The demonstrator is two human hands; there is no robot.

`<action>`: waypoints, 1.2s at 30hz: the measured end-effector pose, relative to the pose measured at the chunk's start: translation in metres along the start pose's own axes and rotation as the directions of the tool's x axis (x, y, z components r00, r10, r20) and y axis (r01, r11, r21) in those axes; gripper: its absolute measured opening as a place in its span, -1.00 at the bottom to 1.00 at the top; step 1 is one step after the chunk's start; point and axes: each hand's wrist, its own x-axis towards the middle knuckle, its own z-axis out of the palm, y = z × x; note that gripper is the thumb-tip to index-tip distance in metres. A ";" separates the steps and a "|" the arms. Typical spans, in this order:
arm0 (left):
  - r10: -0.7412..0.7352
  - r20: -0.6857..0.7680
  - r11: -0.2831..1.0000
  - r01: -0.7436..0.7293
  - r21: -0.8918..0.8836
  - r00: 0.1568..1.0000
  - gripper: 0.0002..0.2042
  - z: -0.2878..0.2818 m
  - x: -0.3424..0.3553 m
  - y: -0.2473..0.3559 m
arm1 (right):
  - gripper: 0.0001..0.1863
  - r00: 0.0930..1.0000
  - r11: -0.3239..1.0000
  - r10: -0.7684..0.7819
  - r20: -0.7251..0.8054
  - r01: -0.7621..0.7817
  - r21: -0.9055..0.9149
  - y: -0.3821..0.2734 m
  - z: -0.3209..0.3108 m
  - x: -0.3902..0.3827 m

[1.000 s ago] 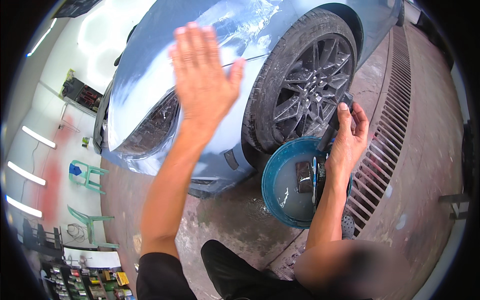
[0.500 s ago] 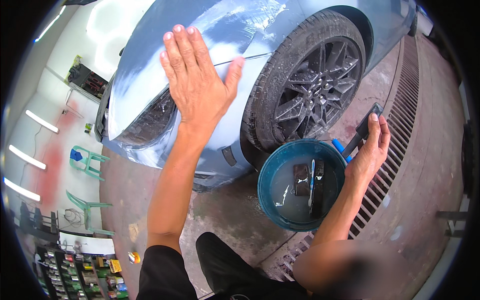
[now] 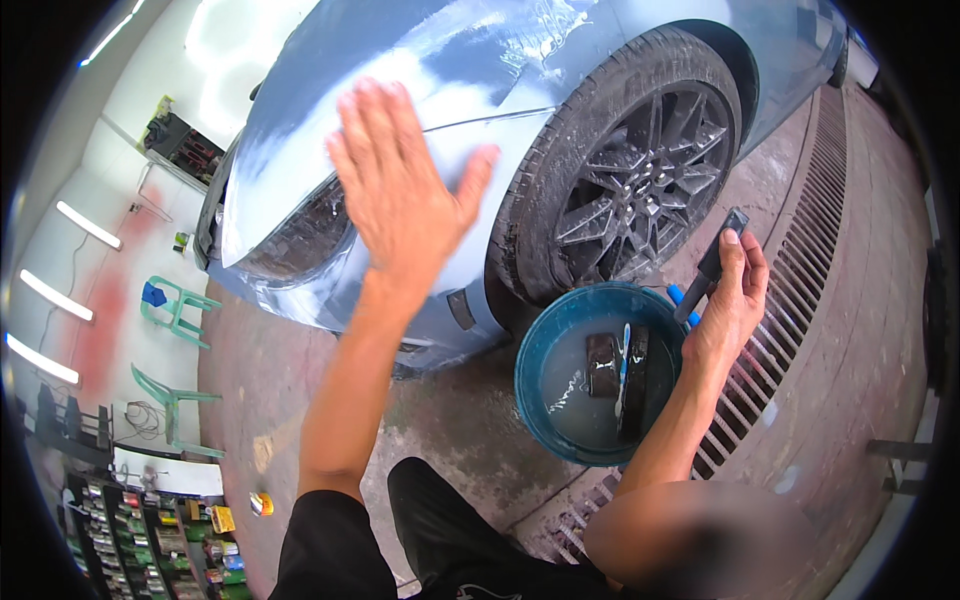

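Observation:
My left hand lies palm down over the whitish, smeared patch on the blue-grey car's front fender, beside the headlight, its fingers stretched out. My right hand grips a long, dark grey block, held upright at a slant in front of the front tyre, near the dark alloy wheel. Below sits a teal bucket of cloudy water containing dark flat pieces and a slim light-blue and white tool. A blue cylindrical piece shows behind the grey block.
A metal drain grate runs along the right. On the left are green plastic chairs, a shelving rack of cans and a small container on the concrete floor. My dark-clothed leg is below.
My left hand has shifted slightly down on the panel. My right hand with the grey block moved rightward, then slightly back left, and is now farther right than a second ago.

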 end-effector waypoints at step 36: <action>-0.434 -0.071 0.888 0.413 -0.204 0.898 -0.33 -0.044 0.023 -0.187 | -0.40 0.199 0.161 -0.781 0.592 0.980 -0.117 -0.013 0.191 -0.059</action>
